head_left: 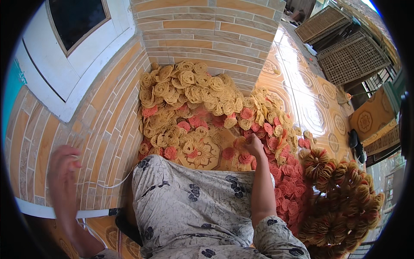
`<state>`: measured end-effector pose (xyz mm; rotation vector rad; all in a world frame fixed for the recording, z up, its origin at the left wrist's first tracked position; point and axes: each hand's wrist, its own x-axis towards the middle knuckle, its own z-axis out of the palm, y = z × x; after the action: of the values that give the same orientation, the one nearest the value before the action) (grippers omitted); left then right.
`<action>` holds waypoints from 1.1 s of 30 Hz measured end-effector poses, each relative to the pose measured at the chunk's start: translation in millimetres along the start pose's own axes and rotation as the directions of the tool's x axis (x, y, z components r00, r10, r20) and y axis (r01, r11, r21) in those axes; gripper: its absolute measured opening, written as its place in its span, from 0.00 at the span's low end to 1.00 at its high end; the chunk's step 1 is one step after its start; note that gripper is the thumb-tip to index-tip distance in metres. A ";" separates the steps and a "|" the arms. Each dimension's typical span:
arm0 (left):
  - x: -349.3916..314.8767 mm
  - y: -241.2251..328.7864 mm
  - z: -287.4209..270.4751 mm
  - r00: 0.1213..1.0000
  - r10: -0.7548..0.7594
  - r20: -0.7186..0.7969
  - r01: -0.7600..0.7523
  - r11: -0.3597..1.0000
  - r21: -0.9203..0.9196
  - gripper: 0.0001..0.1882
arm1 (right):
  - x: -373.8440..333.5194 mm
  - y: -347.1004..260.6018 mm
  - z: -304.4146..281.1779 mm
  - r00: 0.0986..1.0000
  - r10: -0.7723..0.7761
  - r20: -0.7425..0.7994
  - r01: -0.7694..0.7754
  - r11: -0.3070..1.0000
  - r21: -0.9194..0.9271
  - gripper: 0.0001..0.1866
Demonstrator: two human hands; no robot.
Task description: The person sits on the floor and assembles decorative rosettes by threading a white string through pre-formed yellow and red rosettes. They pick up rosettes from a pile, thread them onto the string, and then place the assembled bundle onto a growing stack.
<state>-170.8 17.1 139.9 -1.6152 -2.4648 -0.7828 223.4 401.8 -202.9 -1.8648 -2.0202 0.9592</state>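
Observation:
My right hand (254, 146) is closed in a pinch above the floor in front of my lap. At its fingertips is a slightly blurred, orange-yellow lacy round cracker (239, 144). Out to the left, beside the tiled wall, my left hand (64, 166) is raised and smeared by motion. Its fingers look curled together, and anything between them is too small to make out. A heap of yellow lacy crackers (185, 80) lies against the wall ahead. Pink crackers (289, 185) are piled to the right of my right forearm, with more pink ones mixed among the yellow.
Bunches of stacked brown-yellow crackers (340, 198) stand at the right. A white cable (108, 186) runs along the left wall (99, 129). Woven racks (353, 56) lean at the far right, near dark footwear (356, 144). A white door (82, 56) is at upper left.

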 end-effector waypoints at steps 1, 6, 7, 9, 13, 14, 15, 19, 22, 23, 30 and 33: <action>5.3 5.9 38.9 0.994 -0.009 0.108 0.033 0.975 -0.221 0.12 | -4.1 -3.6 2.8 1.000 -0.009 -0.027 0.011 0.998 0.068 0.28; 35.0 42.0 250.8 0.747 -0.006 0.665 0.659 -0.124 -0.742 0.12 | -30.6 -33.8 26.8 0.949 -0.060 0.309 -0.253 0.439 0.862 0.23; 37.1 50.2 282.8 0.667 0.090 0.739 0.722 -0.324 -0.612 0.11 | -36.3 -40.5 31.1 0.931 -0.101 0.350 -0.310 0.284 0.907 0.23; 36.7 68.1 334.5 0.513 0.212 0.832 0.803 -0.461 -0.377 0.11 | -45.5 -52.4 39.0 0.913 -0.094 0.397 -0.383 0.141 0.913 0.26; 13.7 81.0 378.1 0.424 0.191 0.885 0.903 -0.160 -0.398 0.11 | -54.8 -64.7 45.0 0.925 -0.202 0.322 -0.321 0.037 0.946 0.30; 12.3 76.9 380.9 0.431 0.178 0.885 0.902 -0.068 -0.426 0.10 | -53.9 -66.8 45.2 0.925 -0.213 0.313 -0.307 0.063 0.950 0.31; 12.0 72.3 382.8 0.440 0.166 0.883 0.893 0.024 -0.449 0.10 | -52.0 -68.5 45.1 0.929 -0.192 0.316 -0.309 0.066 0.949 0.31; 21.9 56.5 389.9 0.523 0.148 0.840 0.823 0.170 -0.542 0.12 | -43.3 -73.6 42.3 0.933 -0.210 0.292 -0.282 0.075 0.956 0.30; 25.8 53.5 399.5 0.584 0.108 0.805 0.770 0.241 -0.591 0.12 | -39.5 -77.7 40.7 0.929 -0.273 0.251 -0.241 0.070 0.968 0.29; 25.1 53.4 403.2 0.610 0.101 0.786 0.743 0.273 -0.611 0.12 | -39.6 -78.9 40.2 0.925 -0.303 0.229 -0.217 0.072 0.973 0.29; 14.7 52.0 430.0 0.739 0.124 0.662 0.483 0.586 -0.650 0.11 | -51.1 -88.1 35.1 0.912 -0.384 0.147 -0.013 0.330 0.944 0.20; 10.8 49.8 435.3 0.738 0.156 0.656 0.406 0.674 -0.617 0.12 | -53.9 -90.3 30.7 0.893 -0.412 0.180 -0.076 0.256 0.964 0.19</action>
<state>-46.1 243.0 -214.3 -2.3297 -2.9846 -1.6583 142.3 343.2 -158.3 -0.7111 -1.0916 2.0080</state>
